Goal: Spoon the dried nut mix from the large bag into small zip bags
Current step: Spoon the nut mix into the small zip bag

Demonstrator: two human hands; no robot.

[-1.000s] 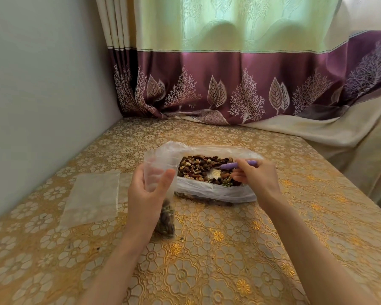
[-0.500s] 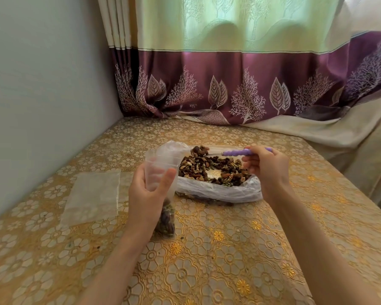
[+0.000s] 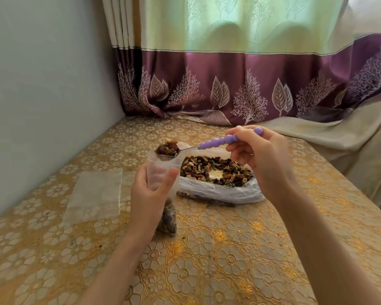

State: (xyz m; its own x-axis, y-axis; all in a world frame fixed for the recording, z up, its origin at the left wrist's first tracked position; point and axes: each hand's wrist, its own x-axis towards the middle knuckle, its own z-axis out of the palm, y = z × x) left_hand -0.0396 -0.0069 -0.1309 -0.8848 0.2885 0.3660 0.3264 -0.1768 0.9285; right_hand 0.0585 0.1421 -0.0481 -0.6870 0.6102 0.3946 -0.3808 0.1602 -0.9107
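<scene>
A person is sitting at a table (image 3: 240, 256) covered in a gold floral cloth, filling a small zip bag (image 3: 161, 172) with dried nut mix. The left hand (image 3: 149, 194) is gripping that clear bag upright, thumb in front and fingers curled behind, with its mouth held open; a little mix is already lying in its bottom, which is resting on the table. The right hand (image 3: 260, 157) is pinching the purple beaded handle of a spoon (image 3: 198, 146) between thumb and fingers. The spoon's bowl, heaped with mix, is hovering right at the small bag's mouth (level, not yet tipped). Just behind and to the right, the large bag (image 3: 220, 190) is lying open on the table, still holding plenty of mix.

The step in hand looks like delivering one spoonful. The next move probably calls for tilting the bowl over the opening while keeping the bag's mouth wide and steady, or nuts may spill.

Flat, empty clear bags (image 3: 95, 194) are lying to the left. No brand, label or writing is readable anywhere.
</scene>
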